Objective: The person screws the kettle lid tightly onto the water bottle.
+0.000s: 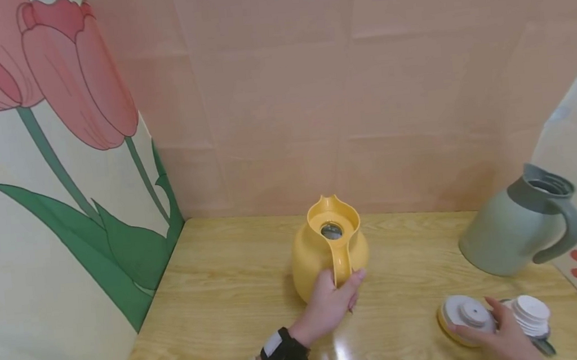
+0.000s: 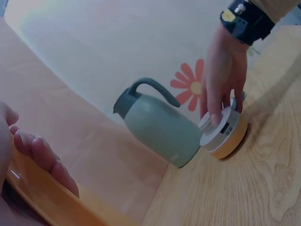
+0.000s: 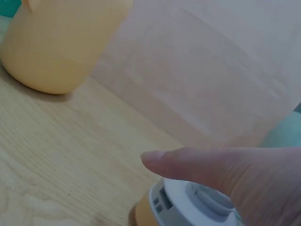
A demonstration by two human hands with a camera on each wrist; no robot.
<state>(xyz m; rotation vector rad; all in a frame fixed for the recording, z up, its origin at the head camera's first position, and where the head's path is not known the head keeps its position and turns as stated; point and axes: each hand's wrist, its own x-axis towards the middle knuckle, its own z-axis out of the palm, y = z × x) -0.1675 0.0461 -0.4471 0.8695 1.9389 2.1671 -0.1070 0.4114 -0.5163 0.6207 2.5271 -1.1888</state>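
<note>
the left hand (image 1: 329,304) grasps the handle (image 1: 341,259) of a rounded, glossy yellow jug (image 1: 306,260) at the head view's lower centre; the right hand (image 1: 510,333), lower right, is over a round white-and-yellow lid (image 1: 463,314), whether gripping i cannot tell. only the wrist views show its dark side slots (image 2: 226,128).

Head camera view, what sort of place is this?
Probably a staged tabletop corner: a pale wood-grain table, a creased pinkish-beige backdrop and a white side panel printed with pink tulips.
</note>
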